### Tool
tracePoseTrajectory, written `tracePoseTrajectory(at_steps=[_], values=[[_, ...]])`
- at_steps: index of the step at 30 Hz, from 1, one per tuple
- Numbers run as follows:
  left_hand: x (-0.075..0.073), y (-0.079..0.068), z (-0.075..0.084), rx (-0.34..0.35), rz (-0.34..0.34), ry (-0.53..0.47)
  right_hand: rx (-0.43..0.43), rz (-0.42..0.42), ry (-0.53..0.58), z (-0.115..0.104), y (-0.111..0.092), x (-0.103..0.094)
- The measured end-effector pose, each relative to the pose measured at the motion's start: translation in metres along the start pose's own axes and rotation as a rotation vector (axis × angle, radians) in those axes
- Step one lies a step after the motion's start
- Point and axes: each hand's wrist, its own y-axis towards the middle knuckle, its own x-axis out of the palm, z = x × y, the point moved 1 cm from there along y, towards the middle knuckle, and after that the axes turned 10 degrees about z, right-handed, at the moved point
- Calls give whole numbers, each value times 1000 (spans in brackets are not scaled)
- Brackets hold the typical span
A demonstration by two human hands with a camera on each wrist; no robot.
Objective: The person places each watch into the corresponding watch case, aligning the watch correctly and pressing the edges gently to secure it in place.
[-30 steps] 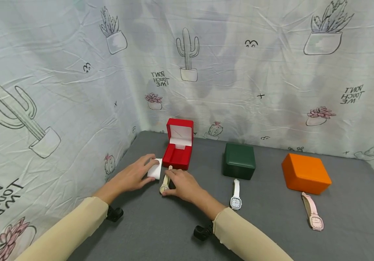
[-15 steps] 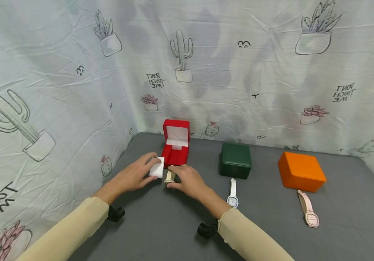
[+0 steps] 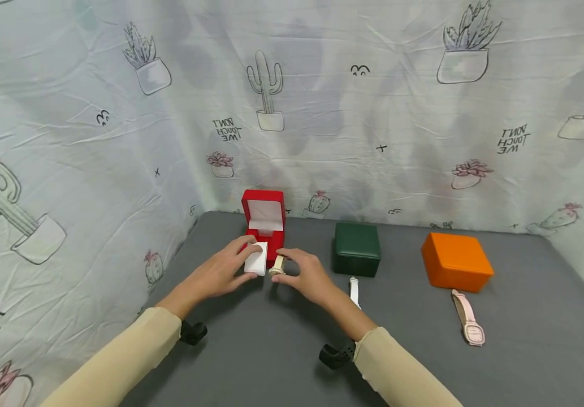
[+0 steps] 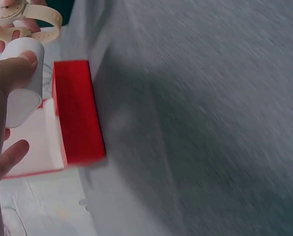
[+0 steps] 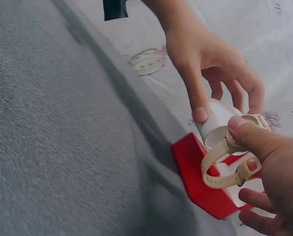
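In the head view, my left hand [image 3: 215, 275] holds a white watch cushion [image 3: 256, 261] between thumb and fingers, just off the table. Close beside it, my right hand [image 3: 312, 278] pinches a cream wristwatch [image 3: 277, 268]. The right wrist view shows the watch strap [image 5: 212, 183] bent in an open loop, its two ends apart, near the end of the cushion [image 5: 216, 120]. Behind both hands stands an open red watch box [image 3: 264, 196], lid up, with a white lining. The hands and the cushion hide part of its base.
To the right are a closed green box [image 3: 357, 249] and a closed orange box [image 3: 457, 260]. A white watch [image 3: 354, 289], partly hidden by my right arm, lies before the green one. A pink watch [image 3: 468, 319] lies before the orange one. Printed cloth hangs behind the grey table [image 3: 271, 362].
My right hand has lifted the cream watch off the table and brought it closer to the cushion. The left hand has raised the cushion slightly. The head view has turned a little right.
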Motion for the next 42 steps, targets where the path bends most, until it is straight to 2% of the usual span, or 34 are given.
tracePoseTrajectory(at_steps=[9, 13, 18, 26, 29, 33, 42], values=[[12, 20, 10, 31, 56, -54, 60, 48, 79, 8, 0, -16], [18, 27, 14, 29, 76, -76, 96, 50, 155, 14, 0, -21], [25, 34, 16, 16, 98, -83, 178, 37, 248, 20, 1, -26], [33, 46, 22, 10, 135, -111, 287, 71, 258, 26, 0, -34], [34, 50, 26, 20, 162, -130, 299, 92, 266, 30, 0, -36], [37, 55, 32, 17, 202, -174, 324, 116, 348, 33, 1, -39], [43, 68, 47, -4, 262, -250, 491, 161, 606, 37, 0, -45]])
